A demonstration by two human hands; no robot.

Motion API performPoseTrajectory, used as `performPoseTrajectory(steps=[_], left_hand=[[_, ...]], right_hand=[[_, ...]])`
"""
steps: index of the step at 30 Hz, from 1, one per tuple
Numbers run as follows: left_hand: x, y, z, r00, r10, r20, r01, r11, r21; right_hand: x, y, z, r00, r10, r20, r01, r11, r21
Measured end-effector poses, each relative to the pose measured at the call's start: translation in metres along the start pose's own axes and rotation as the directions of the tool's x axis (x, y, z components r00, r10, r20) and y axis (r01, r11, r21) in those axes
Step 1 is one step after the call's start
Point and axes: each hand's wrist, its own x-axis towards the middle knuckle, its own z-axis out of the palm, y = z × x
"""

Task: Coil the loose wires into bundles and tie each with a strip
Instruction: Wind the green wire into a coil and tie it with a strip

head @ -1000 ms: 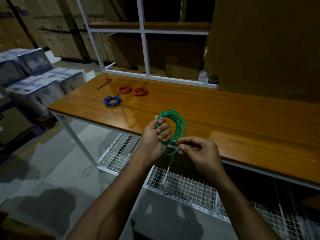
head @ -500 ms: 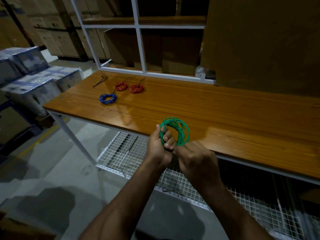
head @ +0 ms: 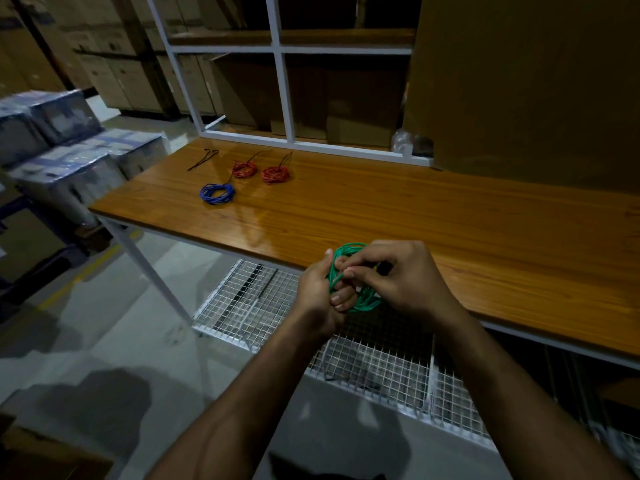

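Coiled green wire bundle clasped in left hand, fingers curled through loop; right hand pinching its strands, over wooden tabletop near edge.

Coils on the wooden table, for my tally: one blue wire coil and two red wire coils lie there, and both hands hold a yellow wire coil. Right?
Not quite. The head view shows the hands, left hand and right hand, holding a green wire coil, not yellow. The blue wire coil and two red wire coils do lie on the wooden table.
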Motion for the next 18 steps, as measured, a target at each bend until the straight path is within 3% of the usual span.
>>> performPoseTrajectory(steps=[5, 9, 13, 18], left_hand=[[-0.006, 0.001, -0.001, 0.994, -0.062, 0.088, 0.06, 0.998, 0.027], [-0.006, 0.009, -0.003, 0.983, -0.111, 0.148, 0.105, 0.993, 0.05], [-0.005, 0.015, -0.005, 0.968, -0.174, 0.182, 0.161, 0.983, 0.086], [-0.001, 0.017, -0.007, 0.961, -0.22, 0.17, 0.208, 0.975, 0.084]], right_hand=[[0.015, 0.004, -0.006, 0.998, -0.012, -0.061, 0.003, 0.991, -0.137], [0.024, 0.011, -0.003, 0.99, 0.113, -0.086, -0.12, 0.989, -0.085], [0.028, 0.02, 0.006, 0.975, 0.217, 0.037, -0.219, 0.975, 0.038], [0.032, 0.021, 0.011, 0.927, 0.302, 0.221, -0.305, 0.952, -0.021]])
